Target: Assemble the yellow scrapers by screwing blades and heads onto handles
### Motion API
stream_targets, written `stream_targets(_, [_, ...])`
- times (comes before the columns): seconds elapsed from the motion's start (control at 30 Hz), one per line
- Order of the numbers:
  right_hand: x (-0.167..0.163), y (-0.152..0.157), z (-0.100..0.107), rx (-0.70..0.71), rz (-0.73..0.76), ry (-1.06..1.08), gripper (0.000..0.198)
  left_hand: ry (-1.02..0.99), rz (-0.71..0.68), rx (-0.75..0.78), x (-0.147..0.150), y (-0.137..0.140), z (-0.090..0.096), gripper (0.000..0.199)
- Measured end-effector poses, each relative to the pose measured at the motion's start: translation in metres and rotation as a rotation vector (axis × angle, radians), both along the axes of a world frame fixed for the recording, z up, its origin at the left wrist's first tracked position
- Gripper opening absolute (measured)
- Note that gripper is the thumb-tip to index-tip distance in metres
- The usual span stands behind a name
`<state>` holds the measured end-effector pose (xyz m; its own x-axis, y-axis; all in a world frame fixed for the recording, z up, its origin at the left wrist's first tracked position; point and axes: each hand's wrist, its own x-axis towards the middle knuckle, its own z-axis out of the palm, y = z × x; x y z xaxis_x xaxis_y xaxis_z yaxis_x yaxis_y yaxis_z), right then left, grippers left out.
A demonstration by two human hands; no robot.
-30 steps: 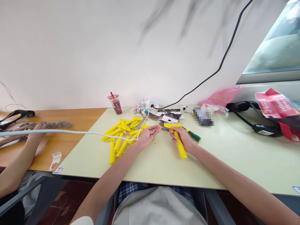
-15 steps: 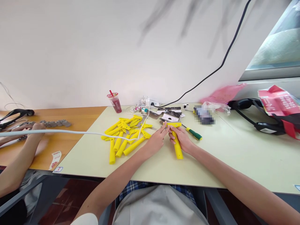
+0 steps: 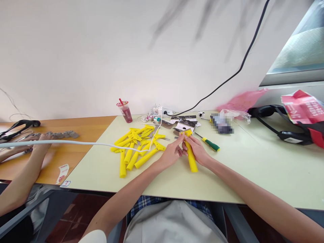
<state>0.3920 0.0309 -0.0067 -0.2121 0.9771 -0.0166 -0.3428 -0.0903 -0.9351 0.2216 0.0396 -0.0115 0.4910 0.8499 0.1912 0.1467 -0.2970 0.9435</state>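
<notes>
A yellow T-shaped plastic scraper (image 3: 191,159) is held over the table in front of me, its handle pointing down towards my body. My right hand (image 3: 199,150) is closed around the upper handle near the head. My left hand (image 3: 174,150) has its fingers pinched at the left side of the head, which they partly cover. Whether a small part sits between those fingertips is hidden. Several more yellow scrapers (image 3: 141,157) lie in a loose pile to the left, some with grey blades showing. A green-and-yellow screwdriver (image 3: 211,145) rests just right of my right hand.
Behind my hands lie black-and-white blade packets (image 3: 184,125) and a power strip (image 3: 165,111). A white cable (image 3: 131,147) crosses the pile. A drink cup (image 3: 126,113) stands at the back; a headset (image 3: 291,136) lies right. Another person's hands (image 3: 37,143) work at far left.
The scraper's head has turned in my hands, so it looks narrower and more end-on. My left fingers have shifted and curled closer beside it. The view has moved slightly.
</notes>
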Motion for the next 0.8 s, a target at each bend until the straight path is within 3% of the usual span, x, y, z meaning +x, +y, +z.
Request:
stream_targets(0.23, [-0.001, -0.002, 0.011, 0.004, 0.095, 0.075, 0.055, -0.164, -0.025, -0.044, 0.002, 0.000, 0.000, 0.081])
stream_targets(0.5, [0.003, 0.001, 0.010, -0.017, -0.022, 0.097, 0.051, -0.125, -0.011, -0.063, 0.004, -0.002, 0.002, 0.079])
stream_targets(0.63, [0.006, 0.002, 0.010, -0.058, 0.008, 0.168, 0.050, -0.188, -0.023, -0.146, 0.005, -0.002, 0.005, 0.073])
stream_targets(0.8, [0.008, 0.003, 0.012, -0.054, 0.029, 0.203, 0.045, -0.409, -0.066, -0.334, 0.005, 0.001, 0.009, 0.082])
